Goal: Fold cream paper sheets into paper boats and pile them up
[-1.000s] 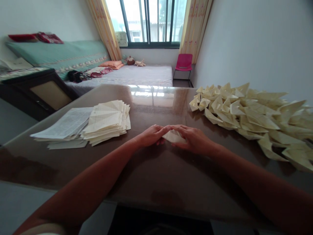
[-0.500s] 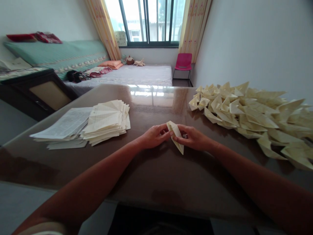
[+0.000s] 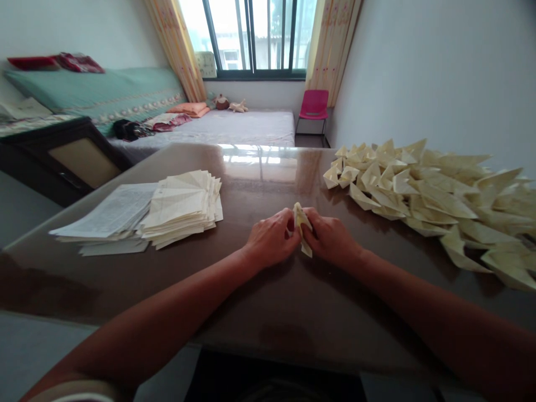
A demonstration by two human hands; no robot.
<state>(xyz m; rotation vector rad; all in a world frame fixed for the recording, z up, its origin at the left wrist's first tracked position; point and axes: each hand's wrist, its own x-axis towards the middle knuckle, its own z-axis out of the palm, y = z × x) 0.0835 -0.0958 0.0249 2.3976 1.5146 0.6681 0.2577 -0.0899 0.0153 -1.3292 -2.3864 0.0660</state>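
Between my two hands, just above the table, is a narrow piece of folded cream paper (image 3: 307,249) with pointed ends. My left hand (image 3: 273,237) pinches its left side, the thumb pressed against the paper. From the right, my right hand (image 3: 333,237) grips it with thumb and fingers. The fingers cover much of its middle. To the right lies a big heap of folded paper boats (image 3: 419,190) in the same cream paper. On the left is a stack of creased cream sheets (image 3: 182,204), beside a stack of printed white sheets (image 3: 113,209).
The brown glossy table (image 3: 259,307) reaches out toward a bed (image 3: 259,125). Beyond its far right corner stands a pink chair (image 3: 315,106). A dark cabinet (image 3: 69,159) borders the table at the left, and a white wall rises at the right.
Both hands have closed in around the folded paper, the left moving right. The paper looks narrower, stands more upright, and more of it is covered by fingers.
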